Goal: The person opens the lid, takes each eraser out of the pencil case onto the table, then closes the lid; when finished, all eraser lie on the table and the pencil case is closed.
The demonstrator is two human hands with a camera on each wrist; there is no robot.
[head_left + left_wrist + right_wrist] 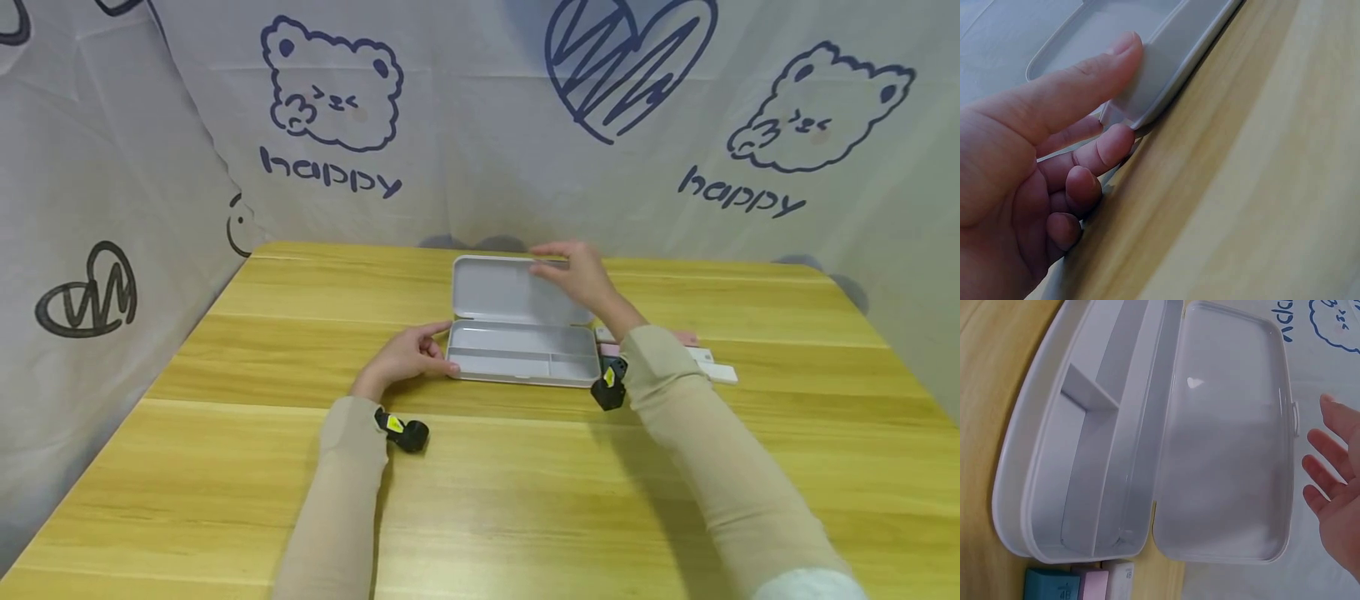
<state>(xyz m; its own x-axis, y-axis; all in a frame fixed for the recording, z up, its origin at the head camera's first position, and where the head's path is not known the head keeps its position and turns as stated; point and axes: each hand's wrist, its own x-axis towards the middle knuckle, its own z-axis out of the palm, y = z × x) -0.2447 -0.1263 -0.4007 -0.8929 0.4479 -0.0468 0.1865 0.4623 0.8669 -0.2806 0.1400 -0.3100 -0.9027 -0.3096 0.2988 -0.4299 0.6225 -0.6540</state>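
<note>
A white plastic pencil case [517, 339] lies on the table with its lid [491, 287] tipped back from the hinge. Dividers [1091, 387] split the bottom part into compartments, which hold nothing. My left hand [405, 354] grips the case's left end; in the left wrist view its thumb [1085, 81] lies over the rim and the fingers curl against the corner. Near the lid's upper edge is my right hand [585, 279], fingers spread; the right wrist view shows a gap between this hand [1341, 512] and the lid's latch [1296, 419].
Beside the case's right end lie several block erasers, including a teal one [1050, 584], a pink one [1092, 584] and a white one [720, 373], partly hidden by the right sleeve [667, 367]. A printed cloth [480, 167] hangs behind the wooden table [487, 483].
</note>
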